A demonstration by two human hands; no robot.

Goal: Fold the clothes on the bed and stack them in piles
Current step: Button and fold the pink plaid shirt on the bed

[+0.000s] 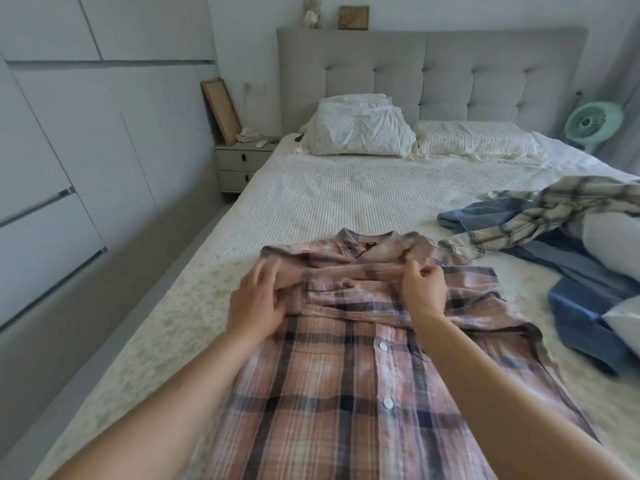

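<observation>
Head view — the pink plaid shirt (363,341) is lying button-side up on the bed (311,195), spread flat at the near edge with its collar pointing toward the pillows (360,133); laid out this way, probably so the sleeves can be squared before the body gets folded. A band of cloth, likely a sleeve, is being drawn across the chest just below the collar. The left hand (258,299) is curling round the left end of that band, fingers (273,271) wrapped over the fabric. The right hand (422,289) is pinching the band's other end, fingertips bunched tight on the cloth — both hands holding it taut between them. Unfolded clothes (540,216), a pale check piece over blue ones, are waiting in a heap to the right, touching the shirt's far corner.
</observation>
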